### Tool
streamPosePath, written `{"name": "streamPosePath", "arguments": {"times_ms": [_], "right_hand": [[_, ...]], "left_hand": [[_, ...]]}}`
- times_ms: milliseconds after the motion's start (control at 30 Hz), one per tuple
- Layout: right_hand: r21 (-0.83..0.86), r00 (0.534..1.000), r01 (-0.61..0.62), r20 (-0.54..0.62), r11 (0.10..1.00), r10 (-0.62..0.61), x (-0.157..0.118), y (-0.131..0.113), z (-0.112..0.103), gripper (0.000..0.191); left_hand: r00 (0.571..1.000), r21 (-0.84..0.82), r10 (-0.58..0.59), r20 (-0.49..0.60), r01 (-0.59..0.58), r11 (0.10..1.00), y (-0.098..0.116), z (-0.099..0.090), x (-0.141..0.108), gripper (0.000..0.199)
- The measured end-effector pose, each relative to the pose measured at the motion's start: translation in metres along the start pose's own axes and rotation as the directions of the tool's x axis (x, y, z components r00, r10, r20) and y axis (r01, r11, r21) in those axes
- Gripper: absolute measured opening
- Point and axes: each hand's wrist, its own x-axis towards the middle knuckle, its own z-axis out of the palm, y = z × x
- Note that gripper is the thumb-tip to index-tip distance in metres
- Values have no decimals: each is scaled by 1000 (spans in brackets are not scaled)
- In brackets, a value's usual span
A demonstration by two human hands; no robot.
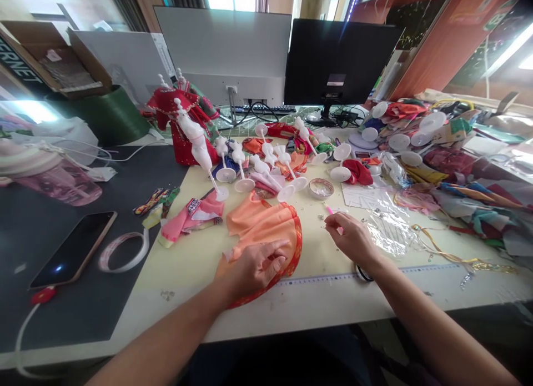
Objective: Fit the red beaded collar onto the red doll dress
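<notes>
A half-round piece of orange cloth (262, 222) with a patterned red-orange border lies spread before me. My left hand (256, 269) rests on it, index finger stretched out and the others loosely curled, with nothing visible gripped. To the right, my right hand (352, 239) is low over the table with its fingers pinched together around a slim pink pen-like stick (328, 209); the fingers hide its middle. Tiny shiny bits (321, 217) lie beside those fingertips. A round shallow dish (321, 189) of small pieces stands just beyond.
White doll-shaped stands (239, 158) crowd the back, near a red dress (183, 119) on a stand. A tape roll (125, 252) and phone (75, 247) lie left. A ruler (325, 279) runs along the front; clear plastic (389, 225) and fabric heaps (478, 202) are right.
</notes>
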Motion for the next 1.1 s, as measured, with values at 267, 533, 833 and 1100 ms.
{"name": "streamPosePath", "arguments": {"times_ms": [267, 533, 833, 1100], "right_hand": [[501, 971, -235, 94, 833, 218, 5, -9, -5, 20], [619, 944, -327, 184, 714, 272, 7, -10, -4, 20], [356, 994, -61, -60, 933, 88, 2, -15, 5, 13], [188, 925, 341, 108, 921, -364, -6, -55, 30, 20]], "left_hand": [[997, 73, 41, -68, -36, 997, -1, 0, 0, 32], [990, 91, 92, -104, -83, 992, 0, -1, -1, 30], [961, 116, 144, -238, -119, 986, -1, -13, 4, 26], [975, 564, -75, -209, 183, 806, -7, -75, 28, 31]]}}
